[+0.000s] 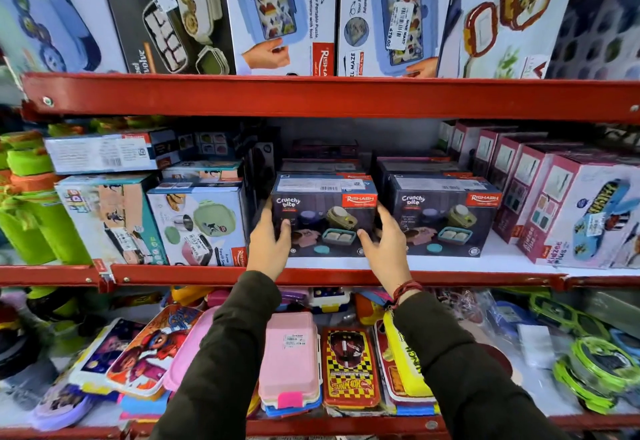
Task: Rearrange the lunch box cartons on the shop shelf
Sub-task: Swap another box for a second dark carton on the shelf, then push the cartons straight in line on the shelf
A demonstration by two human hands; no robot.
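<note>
A dark "Crunchy bite" lunch box carton (323, 211) stands on the middle shelf (346, 275), at its front. My left hand (268, 243) presses on the carton's left side with the thumb across its front. My right hand (386, 240) holds the right side, fingers slipped between it and a second identical carton (446, 217) beside it. More dark cartons are stacked behind both. Both arms wear dark sleeves, and a red thread bracelet circles the right wrist.
Left of the held carton stands a white carton with a green lunch box picture (199, 228). Pink-and-white cartons (568, 207) line up at the right. Large cartons (280, 13) fill the top shelf. Loose plastic lunch boxes (289, 360) cover the bottom shelf.
</note>
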